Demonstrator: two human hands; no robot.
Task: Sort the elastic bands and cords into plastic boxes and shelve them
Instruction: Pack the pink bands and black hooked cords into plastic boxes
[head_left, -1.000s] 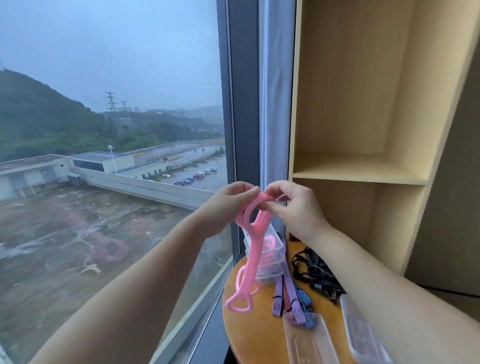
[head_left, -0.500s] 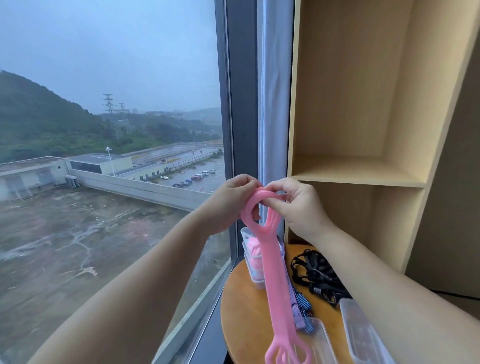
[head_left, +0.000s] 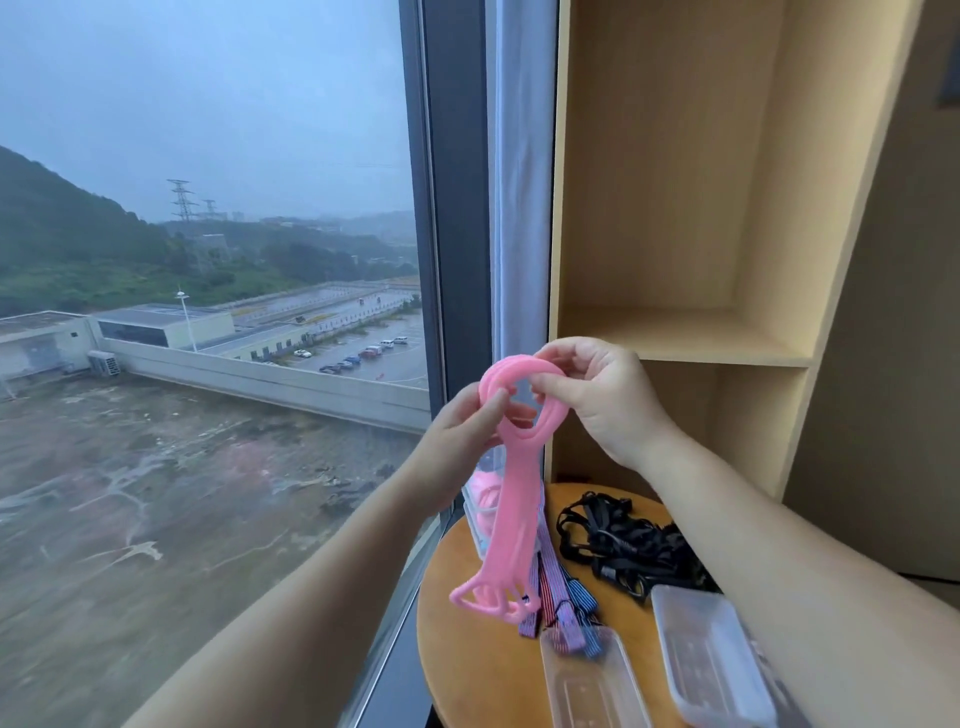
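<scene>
Pink band (head_left: 506, 525) drawn up shorter, left hand (head_left: 462, 436) and right hand (head_left: 608, 400) pinching its loop

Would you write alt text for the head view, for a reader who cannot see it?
The left hand and right hand hold up pink elastic bands above a round table bearing black cords, striped bands and clear plastic boxes, beside a shelf.

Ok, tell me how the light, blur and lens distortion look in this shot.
Head view: soft grey daylight from the window, no hard shadows; the wide lens leans the shelf unit; the hanging end of the pink band is slightly smeared; the clear boxes at the bottom edge look soft.
</scene>
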